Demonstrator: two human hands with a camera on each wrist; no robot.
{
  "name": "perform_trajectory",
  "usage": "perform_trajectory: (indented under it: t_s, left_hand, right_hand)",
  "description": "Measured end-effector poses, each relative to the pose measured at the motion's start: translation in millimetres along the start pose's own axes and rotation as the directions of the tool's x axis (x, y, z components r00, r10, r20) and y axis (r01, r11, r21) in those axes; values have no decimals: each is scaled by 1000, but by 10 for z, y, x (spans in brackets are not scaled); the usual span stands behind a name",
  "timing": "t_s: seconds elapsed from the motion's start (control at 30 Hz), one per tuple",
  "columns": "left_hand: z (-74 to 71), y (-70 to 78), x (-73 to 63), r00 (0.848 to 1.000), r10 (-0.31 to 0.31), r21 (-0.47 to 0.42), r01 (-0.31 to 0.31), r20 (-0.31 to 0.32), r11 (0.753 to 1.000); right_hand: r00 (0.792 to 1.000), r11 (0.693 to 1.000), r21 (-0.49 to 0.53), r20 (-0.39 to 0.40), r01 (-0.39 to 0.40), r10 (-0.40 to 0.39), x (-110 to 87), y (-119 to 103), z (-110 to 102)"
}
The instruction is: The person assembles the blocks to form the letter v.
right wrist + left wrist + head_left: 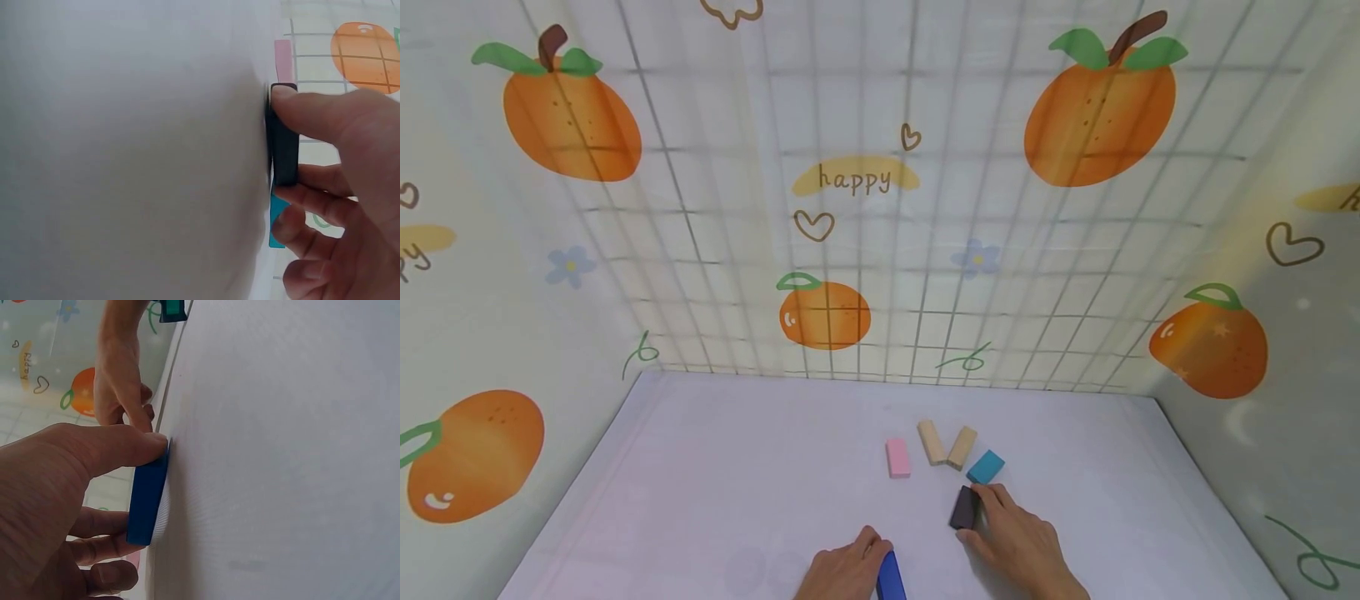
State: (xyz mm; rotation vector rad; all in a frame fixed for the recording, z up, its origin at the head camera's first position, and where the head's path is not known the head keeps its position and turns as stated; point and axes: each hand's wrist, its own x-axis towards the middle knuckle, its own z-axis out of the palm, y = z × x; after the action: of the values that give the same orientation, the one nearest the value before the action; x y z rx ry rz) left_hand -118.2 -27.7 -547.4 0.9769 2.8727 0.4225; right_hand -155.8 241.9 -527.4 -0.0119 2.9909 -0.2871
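Note:
My left hand (847,567) pinches a dark blue block (891,575) end to end near the table's front edge; in the left wrist view the thumb presses one end of the blue block (147,500) and fingertips meet the other. To its right, my right hand (1018,537) grips a black block (964,507) between thumb and fingers. The right wrist view shows the black block (285,140) held by its two ends, low at the white surface. Just beyond those fingertips lies a teal block (986,467).
Two plain wooden blocks, the left one (932,442) and the right one (962,447), lie in a V behind the black block. A pink block (898,458) lies left of them. Curtains printed with oranges (825,315) enclose the white table (700,475) at the back and sides.

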Motion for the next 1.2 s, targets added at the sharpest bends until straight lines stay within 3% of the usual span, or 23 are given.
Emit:
perform_trajectory:
  t_s: [0.43, 0.77, 1.2]
  left_hand:
    - [35, -3, 3, 1000, -2, -1, 2, -17, 1000]
    - [4, 13, 5, 1000, -7, 4, 7, -4, 1000]
    - [3, 29, 13, 997, -59, -5, 59, 44, 998]
  right_hand:
    - [1000, 1000, 12, 8, -7, 7, -44, -34, -33]
    - [1000, 1000, 22, 22, -12, 11, -112, -104, -98]
    - [1000, 996, 90, 6, 21, -21, -298, -162, -133]
